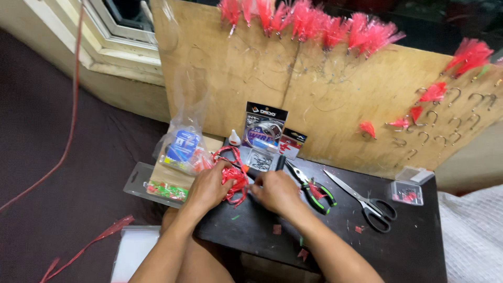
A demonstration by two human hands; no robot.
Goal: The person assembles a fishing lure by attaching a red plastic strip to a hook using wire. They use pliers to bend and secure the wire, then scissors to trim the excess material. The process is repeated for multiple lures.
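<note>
My left hand (208, 187) grips a bundle of shiny red ribbon (233, 178) on the left part of a small black table (414, 246). My right hand (276, 192) is closed close beside it, fingers pinched at the ribbon's right side; what it holds is too small to tell. Pliers with green and black handles (314, 189) lie just right of my right hand. Black-handled scissors (367, 202) lie further right.
A plywood board (325, 99) leans behind the table, with red feathered hooks (314, 23) along its top and bare hooks (450, 123) at right. Packets (264, 131), a plastic bag (181, 149), a glue bottle (234, 138) and a clear small box (407, 192) stand around.
</note>
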